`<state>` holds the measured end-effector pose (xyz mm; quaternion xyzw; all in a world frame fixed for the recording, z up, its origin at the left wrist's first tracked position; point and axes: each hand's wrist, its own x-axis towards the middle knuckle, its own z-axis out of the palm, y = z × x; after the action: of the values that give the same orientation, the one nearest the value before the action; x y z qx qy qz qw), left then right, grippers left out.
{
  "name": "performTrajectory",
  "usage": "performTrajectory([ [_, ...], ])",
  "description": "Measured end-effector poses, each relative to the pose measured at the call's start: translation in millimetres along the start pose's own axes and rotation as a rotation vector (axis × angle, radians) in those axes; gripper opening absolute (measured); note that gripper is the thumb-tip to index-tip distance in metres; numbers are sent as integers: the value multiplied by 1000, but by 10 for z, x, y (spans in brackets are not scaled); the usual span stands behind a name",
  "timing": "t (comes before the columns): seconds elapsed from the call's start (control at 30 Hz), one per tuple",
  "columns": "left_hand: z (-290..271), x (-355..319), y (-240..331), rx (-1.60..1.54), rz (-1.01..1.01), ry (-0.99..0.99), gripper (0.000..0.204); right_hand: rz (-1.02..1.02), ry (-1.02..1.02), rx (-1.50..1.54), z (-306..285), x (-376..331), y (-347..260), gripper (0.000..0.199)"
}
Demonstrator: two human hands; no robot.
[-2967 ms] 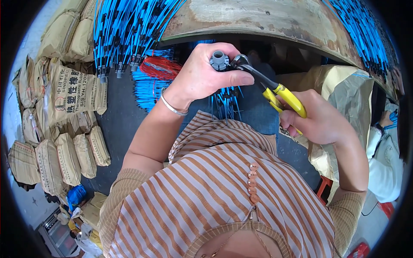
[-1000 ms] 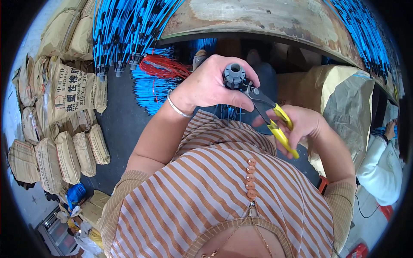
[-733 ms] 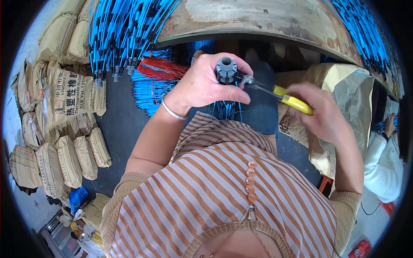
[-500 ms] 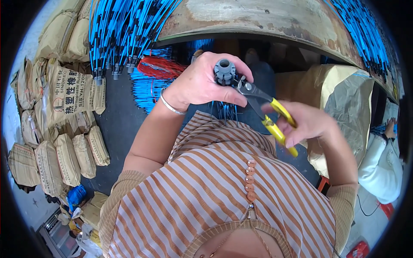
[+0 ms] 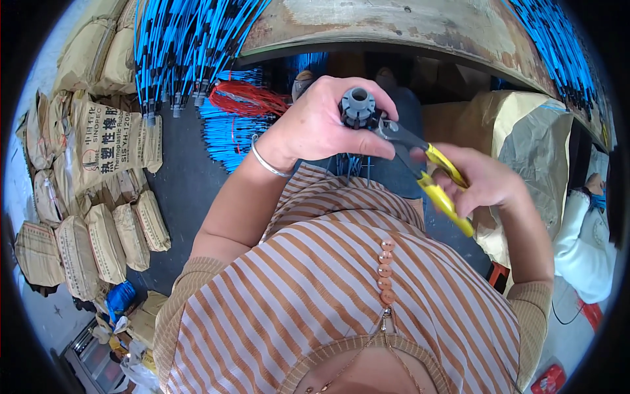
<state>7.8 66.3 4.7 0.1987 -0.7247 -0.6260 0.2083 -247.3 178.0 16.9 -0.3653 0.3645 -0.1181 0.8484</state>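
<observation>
My left hand (image 5: pixel 315 125) is wrapped round a grey ribbed plastic fitting (image 5: pixel 358 98), whose round open end points up between thumb and fingers. Dark blue strands (image 5: pixel 351 163) show below that hand; whether they join the fitting is hidden. In my right hand (image 5: pixel 485 177) are pliers with yellow handles (image 5: pixel 446 203), the handles spread apart. Their dark metal head (image 5: pixel 392 131) is right beside the fitting, close to my left thumb. My fingers and the fitting hide the jaw tips, so I cannot see what lies between them.
Bunches of blue cable ties with black parts (image 5: pixel 190 46) hang over the worn wooden table (image 5: pixel 354 23) edge. Red strands (image 5: pixel 243 98) lie below. Brown paper sacks (image 5: pixel 85 249) line the left; a large open paper bag (image 5: pixel 531 151) stands right. Another person's white sleeve (image 5: pixel 581 243) shows far right.
Both hands, with the fitting and the pliers, have shifted a little to the right in the picture. The pliers' head stays beside the fitting.
</observation>
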Motion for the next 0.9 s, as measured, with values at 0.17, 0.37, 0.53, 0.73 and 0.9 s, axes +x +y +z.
performTrajectory([
  [0.17,93,0,5,24,-11,131,33,-187,623,-1192,299,-7,-116,79],
  [0.37,91,-9,17,-20,-80,89,33,-196,547,-1076,305,-105,-257,68],
  [0.53,25,-35,-23,20,-45,79,31,-298,573,-1076,294,48,-87,54],
  [0.73,-3,-84,-60,15,14,75,30,-83,513,-863,406,36,-213,48],
  [0.9,-15,-82,5,96,19,60,29,110,511,-631,632,-64,-624,41],
])
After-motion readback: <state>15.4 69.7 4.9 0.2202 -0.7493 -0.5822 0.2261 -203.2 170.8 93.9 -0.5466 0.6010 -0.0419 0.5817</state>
